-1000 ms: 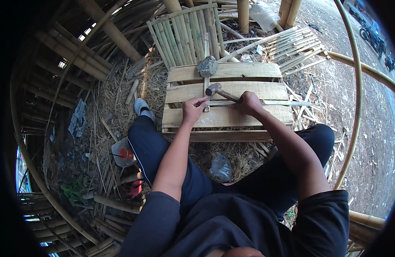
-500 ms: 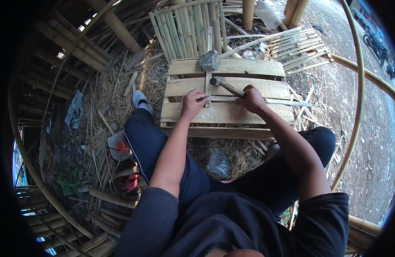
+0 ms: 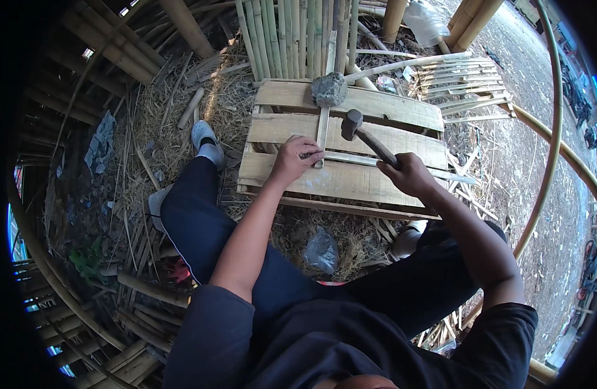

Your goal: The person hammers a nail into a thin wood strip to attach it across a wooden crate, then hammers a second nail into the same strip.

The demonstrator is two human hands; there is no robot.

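On a low wooden slatted table (image 3: pixel 376 133), two pale bamboo strips cross near the front middle. One strip (image 3: pixel 323 126) runs away from me under a grey stone lump (image 3: pixel 329 89). The other strip (image 3: pixel 356 160) runs off to the right past the table's edge. My left hand (image 3: pixel 297 159) is closed in a pinch at the crossing, touching the left end of the crosswise strip. Anything small between those fingertips is too small to make out. My right hand (image 3: pixel 408 175) grips the wooden handle of a hammer (image 3: pixel 369 139), its metal head raised above the strips.
A bamboo slat panel (image 3: pixel 288 39) stands behind the table, and a smaller slatted frame (image 3: pixel 467 81) lies to its right. A curved bamboo pole (image 3: pixel 554 129) arcs at the right. Straw and offcuts litter the ground, with a clear plastic bag (image 3: pixel 321 250) between my legs.
The hammer has come up off the strips, and my right hand has moved right and slightly nearer me. My left hand stays at the crossing. The whole view has shifted a little.
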